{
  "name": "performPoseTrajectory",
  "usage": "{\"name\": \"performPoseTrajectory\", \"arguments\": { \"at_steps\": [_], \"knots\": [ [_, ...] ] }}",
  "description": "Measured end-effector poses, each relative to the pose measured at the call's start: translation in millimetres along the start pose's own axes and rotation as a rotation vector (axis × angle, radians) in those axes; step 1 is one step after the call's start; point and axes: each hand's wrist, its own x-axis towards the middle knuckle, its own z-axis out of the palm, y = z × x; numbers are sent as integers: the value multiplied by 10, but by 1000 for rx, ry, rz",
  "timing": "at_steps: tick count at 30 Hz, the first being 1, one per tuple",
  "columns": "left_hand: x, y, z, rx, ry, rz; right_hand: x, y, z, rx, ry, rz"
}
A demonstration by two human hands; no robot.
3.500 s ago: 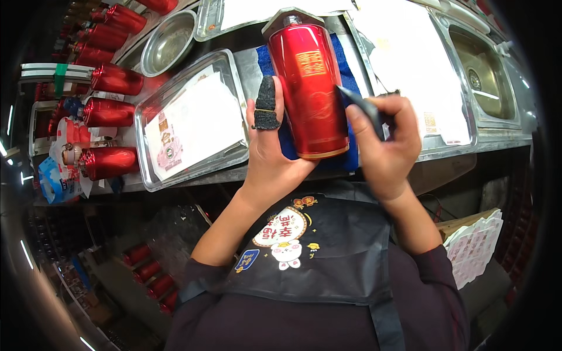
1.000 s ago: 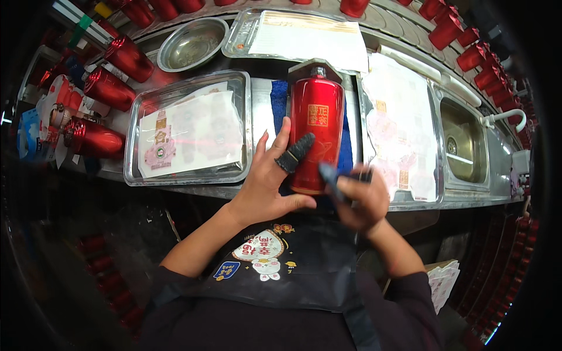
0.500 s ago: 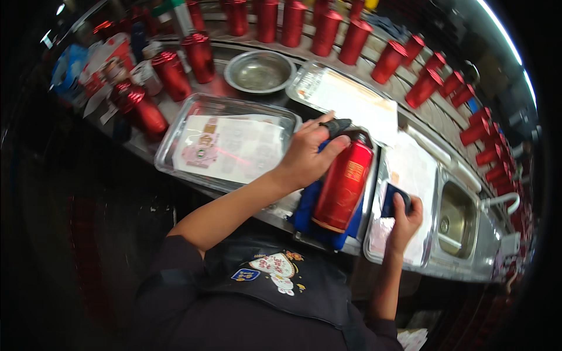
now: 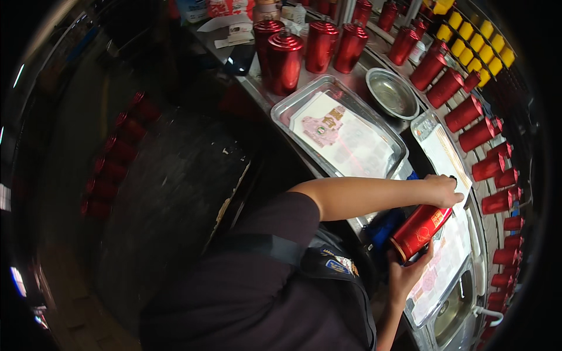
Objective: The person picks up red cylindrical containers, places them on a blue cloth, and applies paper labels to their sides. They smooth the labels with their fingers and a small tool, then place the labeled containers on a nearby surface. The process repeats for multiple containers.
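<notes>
A glossy red bottle (image 4: 422, 231) with gold marks lies tilted over a blue cloth (image 4: 383, 227), its base toward me. My left hand (image 4: 442, 191) closes around its neck end, covering the neck; a small black patch shows at the fingers. Close under the base is my right hand (image 4: 410, 270), fingers curled, thumb up beside the bottle. A dark flat piece (image 4: 417, 254) shows between this hand and the bottle, largely hidden. White label sheets (image 4: 440, 275) with pink print lie beside the right hand.
A metal tray (image 4: 280, 111) holds printed sheets, with a steel bowl (image 4: 393, 93) behind it. Red bottles (image 4: 285, 61) stand along the counter and the curved conveyor (image 4: 468, 140). A sink (image 4: 453, 310) with a white tap (image 4: 492, 316) is at right. Yellow pieces (image 4: 477, 42) fill a far rack.
The view has swung left, so the counter appears farther right. My right hand has come from beside the bottle to its base. The left hand has closed over the neck end.
</notes>
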Motion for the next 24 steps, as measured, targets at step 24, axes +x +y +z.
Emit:
{"name": "performPoseTrajectory", "arguments": {
  "at_steps": [24],
  "knots": [
    [-6457,-677,-1754,999,1548,-724,639,-1624,1137,-169,-874,-532]
  ]
}}
